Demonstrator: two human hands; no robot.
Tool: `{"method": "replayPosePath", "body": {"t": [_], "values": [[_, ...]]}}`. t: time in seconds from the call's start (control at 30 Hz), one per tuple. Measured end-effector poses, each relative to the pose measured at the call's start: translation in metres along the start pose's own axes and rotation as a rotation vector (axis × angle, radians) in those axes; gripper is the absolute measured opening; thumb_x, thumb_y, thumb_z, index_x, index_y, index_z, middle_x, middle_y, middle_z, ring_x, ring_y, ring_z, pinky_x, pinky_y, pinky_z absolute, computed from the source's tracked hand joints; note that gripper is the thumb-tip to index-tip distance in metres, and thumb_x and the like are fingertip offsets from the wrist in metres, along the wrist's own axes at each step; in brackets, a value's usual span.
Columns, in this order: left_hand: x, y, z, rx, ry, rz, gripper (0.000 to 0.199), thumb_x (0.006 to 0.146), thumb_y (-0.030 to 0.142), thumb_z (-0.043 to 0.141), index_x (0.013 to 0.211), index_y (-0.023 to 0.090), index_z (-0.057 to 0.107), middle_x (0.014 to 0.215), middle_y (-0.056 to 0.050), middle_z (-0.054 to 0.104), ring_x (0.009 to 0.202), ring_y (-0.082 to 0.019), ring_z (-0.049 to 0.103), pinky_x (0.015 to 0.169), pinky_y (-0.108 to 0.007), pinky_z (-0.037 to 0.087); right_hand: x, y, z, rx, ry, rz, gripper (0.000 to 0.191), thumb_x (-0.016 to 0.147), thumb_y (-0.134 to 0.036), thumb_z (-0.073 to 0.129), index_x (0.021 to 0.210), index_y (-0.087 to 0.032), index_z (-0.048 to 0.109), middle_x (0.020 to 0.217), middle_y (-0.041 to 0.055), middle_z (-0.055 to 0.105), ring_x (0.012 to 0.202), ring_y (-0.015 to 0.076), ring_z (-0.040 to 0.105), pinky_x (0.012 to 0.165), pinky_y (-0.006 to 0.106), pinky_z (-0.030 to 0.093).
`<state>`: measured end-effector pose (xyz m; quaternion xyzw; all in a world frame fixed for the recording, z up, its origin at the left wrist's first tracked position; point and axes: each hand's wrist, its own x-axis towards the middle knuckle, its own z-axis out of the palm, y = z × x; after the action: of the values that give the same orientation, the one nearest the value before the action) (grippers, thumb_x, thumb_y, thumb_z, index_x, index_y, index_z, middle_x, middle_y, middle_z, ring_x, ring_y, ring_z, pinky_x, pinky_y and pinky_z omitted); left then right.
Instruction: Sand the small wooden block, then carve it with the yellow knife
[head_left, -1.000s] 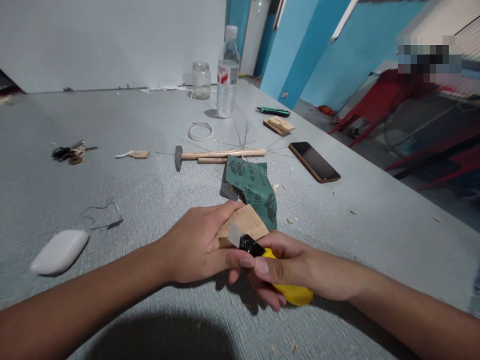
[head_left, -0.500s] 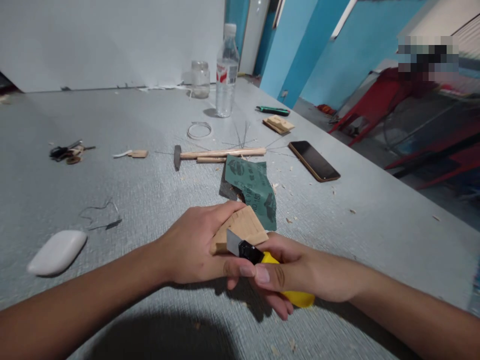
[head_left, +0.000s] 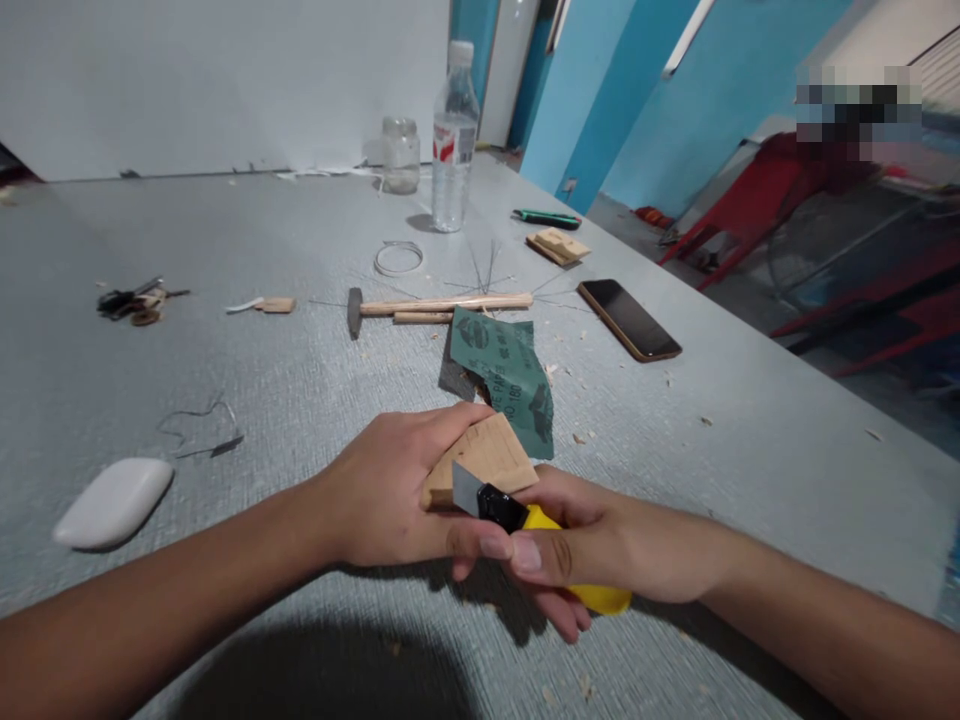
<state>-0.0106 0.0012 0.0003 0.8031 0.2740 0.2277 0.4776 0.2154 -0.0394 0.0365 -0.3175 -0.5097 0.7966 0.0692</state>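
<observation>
My left hand is closed on a small light wooden block, with the thumb along its near side. My right hand grips a yellow and black utility knife. The knife's short wide blade lies against the block's near edge and points up and left. Both thumb tips meet just below the knife. Right behind the block lies a crumpled sheet of green sandpaper, printed with dark lettering.
Beyond the sandpaper lie a hammer and thin wires. A phone, wood pieces and a green cutter lie right. A bottle and jar stand behind; a white rounded object lies left.
</observation>
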Motion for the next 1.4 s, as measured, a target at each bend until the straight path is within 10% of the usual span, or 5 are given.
{"method": "replayPosePath", "body": {"t": [1.4], "values": [[0.0011, 0.0011, -0.0005, 0.018, 0.010, 0.044, 0.071, 0.080, 0.080, 0.064, 0.124, 0.026, 0.062, 0.085, 0.003, 0.071, 0.077, -0.017, 0.065, 0.070, -0.027, 0.044, 0.0001, -0.0031, 0.0017, -0.043, 0.021, 0.044, 0.057, 0.094, -0.063, 0.059, 0.116, -0.011, 0.060, 0.063, -0.0042, 0.055, 0.052, 0.0040, 0.048, 0.050, 0.014, 0.038]]}}
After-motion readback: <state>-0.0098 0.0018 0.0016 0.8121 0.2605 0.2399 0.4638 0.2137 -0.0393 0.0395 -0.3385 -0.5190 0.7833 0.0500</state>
